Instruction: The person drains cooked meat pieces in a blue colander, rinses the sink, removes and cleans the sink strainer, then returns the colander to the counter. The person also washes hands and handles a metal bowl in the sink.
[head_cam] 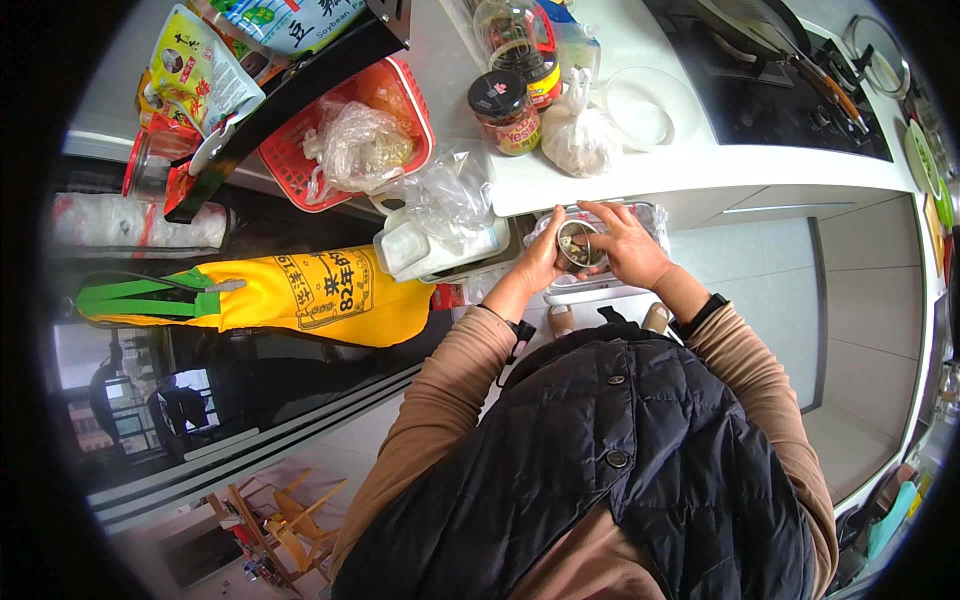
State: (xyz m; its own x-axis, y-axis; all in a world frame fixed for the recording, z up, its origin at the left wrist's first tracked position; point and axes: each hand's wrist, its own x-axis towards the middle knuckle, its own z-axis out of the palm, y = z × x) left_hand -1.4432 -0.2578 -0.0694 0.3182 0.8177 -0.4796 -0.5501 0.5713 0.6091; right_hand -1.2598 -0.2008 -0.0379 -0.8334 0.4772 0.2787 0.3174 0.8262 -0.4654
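Observation:
A small round metal-rimmed container, with pale and dark bits inside, is held upright between my hands above an open drawer. My left hand is wrapped around its left side. My right hand is at its right side, with fingers reaching over the rim and into the mouth; whether they pinch any of the contents cannot be told. Below the hands, the drawer shows plastic-wrapped things, partly hidden by my hands and the container.
The white counter bears a black-lidded jar, a tied plastic bag and a clear bowl. A red basket, plastic boxes and a yellow bag lie leftward. A gas hob holds a pan.

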